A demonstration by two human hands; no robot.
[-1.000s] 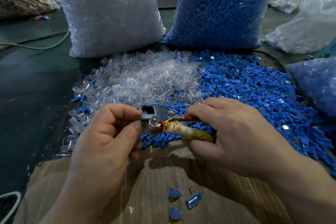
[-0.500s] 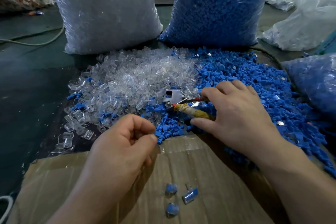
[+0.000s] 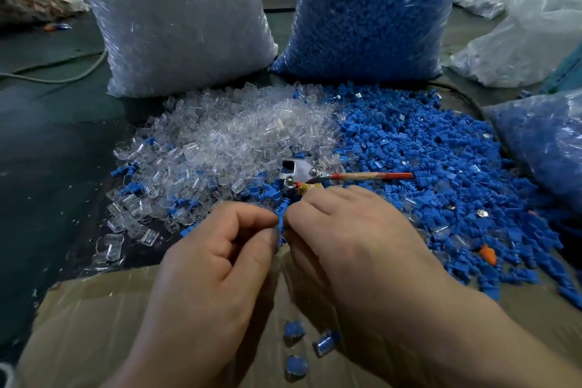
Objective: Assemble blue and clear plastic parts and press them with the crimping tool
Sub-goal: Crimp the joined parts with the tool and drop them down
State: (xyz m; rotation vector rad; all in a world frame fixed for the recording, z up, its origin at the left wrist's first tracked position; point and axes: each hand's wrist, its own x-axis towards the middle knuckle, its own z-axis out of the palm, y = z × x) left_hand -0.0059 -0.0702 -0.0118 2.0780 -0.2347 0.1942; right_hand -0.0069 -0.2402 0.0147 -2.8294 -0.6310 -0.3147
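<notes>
Left hand [image 3: 214, 261] and right hand [image 3: 356, 249] pinch one blue part [image 3: 281, 224], fingers curled. The crimping tool [image 3: 302, 175] lies just beyond.

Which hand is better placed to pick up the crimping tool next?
Right, probably. The right hand sits just beside the crimping tool, whose handles point rightward; the left hand is farther off, pinching a blue part.

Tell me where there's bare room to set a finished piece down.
Bare cardboard lies left of the left hand, which with the right hand pinches a blue part. The dark surface left of the clear pile is bare too. Crowded: that pile, the blue pile, the tool on their border, the bags behind.
</notes>
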